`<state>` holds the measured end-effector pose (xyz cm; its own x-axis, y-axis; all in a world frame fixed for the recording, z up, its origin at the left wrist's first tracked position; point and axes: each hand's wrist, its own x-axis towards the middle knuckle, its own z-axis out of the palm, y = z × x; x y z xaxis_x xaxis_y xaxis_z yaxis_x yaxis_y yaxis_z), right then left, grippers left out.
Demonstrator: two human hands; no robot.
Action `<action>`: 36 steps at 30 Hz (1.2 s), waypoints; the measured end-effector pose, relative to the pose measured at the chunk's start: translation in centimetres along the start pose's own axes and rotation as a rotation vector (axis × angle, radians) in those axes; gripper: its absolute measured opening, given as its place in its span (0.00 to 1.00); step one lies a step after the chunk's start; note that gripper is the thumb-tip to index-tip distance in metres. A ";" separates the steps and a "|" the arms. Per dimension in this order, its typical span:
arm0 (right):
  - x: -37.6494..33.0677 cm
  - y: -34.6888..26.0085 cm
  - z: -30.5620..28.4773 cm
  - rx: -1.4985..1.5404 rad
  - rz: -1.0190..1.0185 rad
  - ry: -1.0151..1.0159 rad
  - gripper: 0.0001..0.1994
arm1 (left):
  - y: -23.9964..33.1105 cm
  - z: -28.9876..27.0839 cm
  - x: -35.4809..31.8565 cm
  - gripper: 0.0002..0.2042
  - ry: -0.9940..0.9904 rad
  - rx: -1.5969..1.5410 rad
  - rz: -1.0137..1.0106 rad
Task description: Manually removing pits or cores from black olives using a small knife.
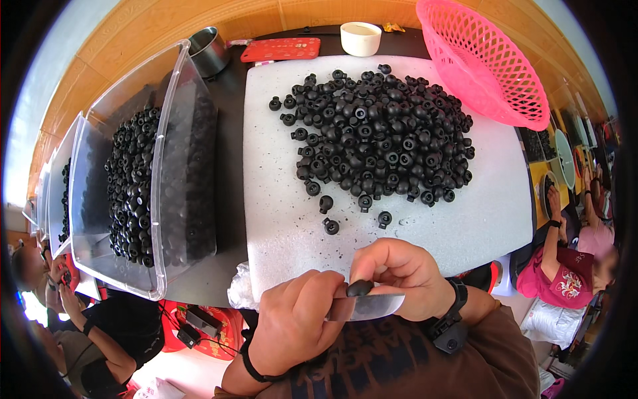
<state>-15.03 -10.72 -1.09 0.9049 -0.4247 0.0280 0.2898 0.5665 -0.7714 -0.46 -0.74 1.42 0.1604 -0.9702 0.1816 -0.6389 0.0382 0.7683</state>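
A small black rounded plastic piece [359,288] is pinched between the right hand [405,276] fingertips, just off the near edge of the white foam board [292,219]. A flat steel blade [372,306] is clenched in the left hand [296,322], its edge laid against the underside of the piece. Judged step: trimming or scraping the piece. For this to be done well, the piece should be gripped by its sides so the fingertips stay off the cutting line, the blade kept shallow and moved in short strokes away from the right thumb, and only the excess taken off. Slipping is the likely risk, as the piece is smooth and tiny.

The piece looks glossy black, oval from this angle, hard plastic; any hole or detail is too small to tell.

Further out, three loose pieces lie just beyond the near edge of the board, then a wide heap of black round plastic toggles with centre holes [382,133] covers the middle and far part. At the left edge of the dark surface [229,166], a clear plastic bin [169,133] tilted on its side holds more of them. At the far edge stand a red flat case [280,49], a white cup [360,38], a steel pot [207,50] and, at the far right corner, a pink plastic mesh basket [482,63].
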 end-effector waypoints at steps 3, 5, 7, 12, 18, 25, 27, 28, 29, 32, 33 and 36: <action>0.0 -1.1 0.0 -0.362 0.066 -0.193 0.14 | -0.7 0.0 0.0 0.10 0.017 0.030 -0.104; 0.7 -1.5 0.5 -0.401 -0.019 -0.377 0.14 | -0.9 0.0 -0.1 0.10 0.030 -0.037 -0.135; 0.0 -1.1 0.9 -0.283 -0.001 -0.215 0.13 | -0.8 -0.2 0.0 0.11 -0.007 -0.175 -0.159; 1.6 -1.4 1.9 -0.264 -0.027 0.144 0.11 | -2.9 0.2 0.3 0.05 0.024 -0.364 -0.270; 9.6 -3.9 7.7 -0.574 -0.041 -0.160 0.14 | -3.8 -0.2 -0.2 0.04 0.168 -0.867 -0.373; 12.8 -3.0 8.3 -0.857 -0.410 -0.160 0.24 | -4.9 -0.6 -0.5 0.05 0.164 -1.215 -0.521; 11.1 -4.1 5.8 -1.049 -0.363 -0.159 0.16 | -5.6 0.0 -0.9 0.05 0.152 -1.281 -0.498; 10.1 -3.9 4.5 -1.078 -0.321 -0.107 0.14 | -5.7 0.0 -0.8 0.05 0.145 -1.290 -0.501; 9.2 -3.4 3.3 -1.102 -0.280 -0.055 0.12 | -5.6 -0.3 -0.6 0.05 0.130 -1.268 -0.530; 6.5 -2.2 0.5 -1.274 -0.157 0.061 0.08 | -5.4 -0.5 -0.3 0.05 0.096 -1.250 -0.575; 5.7 -1.8 -0.2 -1.373 -0.186 0.051 0.08 | -5.2 -0.6 -0.3 0.05 0.108 -1.242 -0.577; 4.8 -0.8 -1.7 -1.556 -0.249 0.000 0.10 | -5.1 -0.2 -0.1 0.05 0.127 -1.205 -0.587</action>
<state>-11.46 -14.46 -1.42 0.8852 -0.3928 0.2493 -0.1660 -0.7672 -0.6196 2.91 -0.75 -2.42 0.2898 -0.8894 -0.3535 0.5914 -0.1240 0.7968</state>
